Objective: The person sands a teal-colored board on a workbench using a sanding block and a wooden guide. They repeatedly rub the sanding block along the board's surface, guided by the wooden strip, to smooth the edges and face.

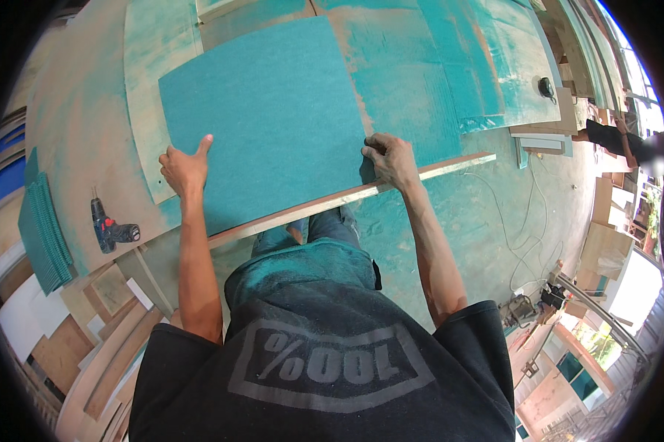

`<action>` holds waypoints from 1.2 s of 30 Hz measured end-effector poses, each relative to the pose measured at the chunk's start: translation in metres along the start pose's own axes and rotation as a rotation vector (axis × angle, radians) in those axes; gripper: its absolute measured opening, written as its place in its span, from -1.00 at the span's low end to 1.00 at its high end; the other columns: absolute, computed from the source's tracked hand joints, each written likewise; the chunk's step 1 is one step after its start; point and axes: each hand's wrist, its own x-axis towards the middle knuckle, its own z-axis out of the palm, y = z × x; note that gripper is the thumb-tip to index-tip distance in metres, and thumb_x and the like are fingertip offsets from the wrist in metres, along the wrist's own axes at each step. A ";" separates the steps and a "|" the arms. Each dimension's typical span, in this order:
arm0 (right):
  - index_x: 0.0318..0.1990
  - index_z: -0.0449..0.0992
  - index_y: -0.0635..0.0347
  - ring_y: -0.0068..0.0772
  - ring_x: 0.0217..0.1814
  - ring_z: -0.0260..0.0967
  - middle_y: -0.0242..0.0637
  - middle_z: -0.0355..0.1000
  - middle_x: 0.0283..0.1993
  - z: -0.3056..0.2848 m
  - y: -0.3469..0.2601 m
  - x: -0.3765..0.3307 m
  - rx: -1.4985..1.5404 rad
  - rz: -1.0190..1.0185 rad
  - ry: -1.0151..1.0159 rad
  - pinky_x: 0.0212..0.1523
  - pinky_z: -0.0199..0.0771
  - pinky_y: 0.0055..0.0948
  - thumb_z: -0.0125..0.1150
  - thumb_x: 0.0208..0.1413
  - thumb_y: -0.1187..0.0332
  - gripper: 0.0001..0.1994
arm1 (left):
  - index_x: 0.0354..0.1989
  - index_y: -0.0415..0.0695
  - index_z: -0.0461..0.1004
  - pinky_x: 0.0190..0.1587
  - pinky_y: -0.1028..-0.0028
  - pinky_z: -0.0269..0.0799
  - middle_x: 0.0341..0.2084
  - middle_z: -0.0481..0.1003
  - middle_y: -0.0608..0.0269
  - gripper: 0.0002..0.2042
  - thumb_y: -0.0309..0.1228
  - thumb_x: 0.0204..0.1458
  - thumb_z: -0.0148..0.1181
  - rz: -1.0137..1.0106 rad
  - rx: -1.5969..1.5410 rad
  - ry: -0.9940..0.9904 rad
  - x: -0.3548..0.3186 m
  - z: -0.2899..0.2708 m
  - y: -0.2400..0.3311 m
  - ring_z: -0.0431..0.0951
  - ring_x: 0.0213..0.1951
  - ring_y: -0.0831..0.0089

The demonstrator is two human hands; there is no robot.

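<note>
A flat teal panel (265,110) with a slightly bowed far edge lies in front of me on the worktable. My left hand (187,168) is at its left edge, fingers curled at the border and thumb extended over the top face. At the near right edge, my right hand (393,158) has its thumb and fingers pinched together on the panel's border; a dark patch beside the fingers is hard to make out. Along the table's near edge runs a pale wooden strip (346,199), just below both hands.
A cordless drill (111,227) lies left on the dusty worktable (74,140). A stack of teal pieces (43,232) sits at the far left. A black tape measure (545,88) rests at the far right. Cables (531,214) trail across the floor; another person's arm (604,136) shows at right.
</note>
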 end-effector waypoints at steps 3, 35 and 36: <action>-0.10 0.66 0.26 0.02 -0.13 0.61 -0.01 0.61 -0.16 -0.001 0.003 -0.001 -0.034 -0.041 -0.030 -0.08 0.57 -0.17 0.43 0.13 0.39 -0.79 | 0.17 -0.51 0.43 0.20 -0.05 0.48 0.12 0.43 -0.28 0.02 0.34 -0.08 0.44 -0.021 0.038 -0.054 -0.005 -0.001 -0.002 0.49 0.15 -0.18; 0.37 0.45 0.05 -0.43 0.29 0.37 -0.38 0.28 0.54 0.091 -0.045 -0.091 -0.605 -0.544 -0.002 0.15 0.33 -0.20 0.38 0.10 -0.10 -0.27 | 0.60 0.41 0.05 0.33 -0.72 -0.02 0.66 -0.19 0.40 -0.01 0.33 -0.01 0.35 0.781 0.121 -0.363 0.036 0.009 0.196 -0.23 0.62 -0.12; 0.33 0.50 0.03 -0.47 0.24 0.39 -0.45 0.33 0.50 0.090 -0.050 -0.089 -0.589 -0.519 0.002 0.15 0.31 -0.19 0.38 0.11 -0.06 -0.33 | 0.60 0.41 0.06 0.33 -0.72 -0.01 0.65 -0.18 0.39 -0.02 0.31 -0.01 0.36 0.782 0.112 -0.363 0.038 0.009 0.196 -0.23 0.62 -0.13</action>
